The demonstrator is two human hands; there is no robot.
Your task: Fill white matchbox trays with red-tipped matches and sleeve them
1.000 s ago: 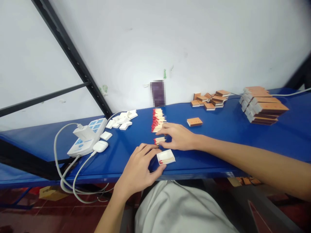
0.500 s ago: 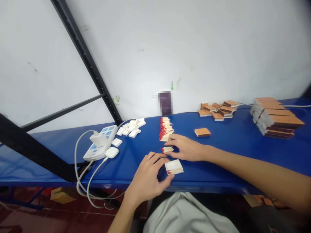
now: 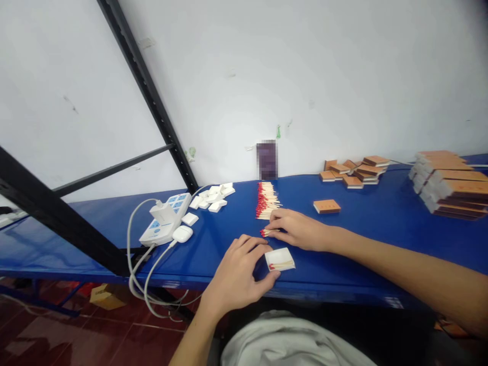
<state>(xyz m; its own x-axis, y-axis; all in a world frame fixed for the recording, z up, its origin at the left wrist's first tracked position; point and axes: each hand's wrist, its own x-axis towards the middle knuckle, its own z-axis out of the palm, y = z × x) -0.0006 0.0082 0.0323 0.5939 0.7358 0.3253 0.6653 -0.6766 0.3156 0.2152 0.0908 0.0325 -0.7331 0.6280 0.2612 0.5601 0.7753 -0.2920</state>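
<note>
My right hand [image 3: 299,230] pinches a small bunch of red-headed matches [image 3: 264,233] between thumb and fingers, low over the blue table. The fingers cover most of the sticks. My left hand [image 3: 242,274] is curved around the left end of a white matchbox tray [image 3: 279,253], index finger at the far corner and thumb at the near one. Inside the tray, a few matches [image 3: 284,265] lie along its near side. Beyond my right hand is a pile of matches [image 3: 267,201], their heads pointing left.
White empty trays [image 3: 215,194] lie at the left, by a power strip [image 3: 163,226] with cables. One orange matchbox sleeve [image 3: 327,206] lies to the right. More sleeves [image 3: 362,173] are heaped behind it, and stacked matchboxes [image 3: 450,183] stand far right. A black shelf post [image 3: 152,112] rises at left.
My right fingers have closed on the small group of matches, which lay flatter and more spread before. My left hand stays at the tray. The whole view has shifted slightly.
</note>
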